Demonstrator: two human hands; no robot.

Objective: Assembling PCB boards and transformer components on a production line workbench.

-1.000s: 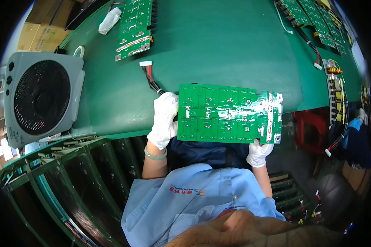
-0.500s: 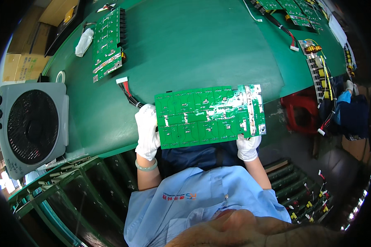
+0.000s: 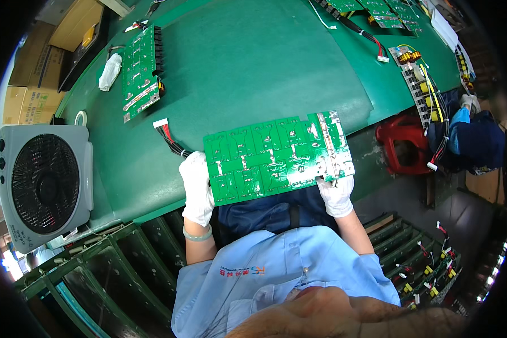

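Currently held circuit board (image 3: 254, 153): soldered face toward the camera, above the near edge of the green table (image 3: 253, 62).
Left hand (image 3: 198, 188): gloved, grasping the circuit board at its 9 o'clock edge; fingertips hidden.
Right hand (image 3: 338, 195): gloved, grasping its 4 o'clock corner.
Cable (image 3: 176, 147): white plug (image 3: 160, 123) end at 11 o'clock from the left hand.
Second board (image 3: 141, 70): on the table, 10 o'clock.
Fan (image 3: 46, 183): 9 o'clock.

White-gloved hands (image 3: 197, 190) hold green circuit board (image 3: 265, 160) near opposite ends; grey fan (image 3: 45, 186) at left.
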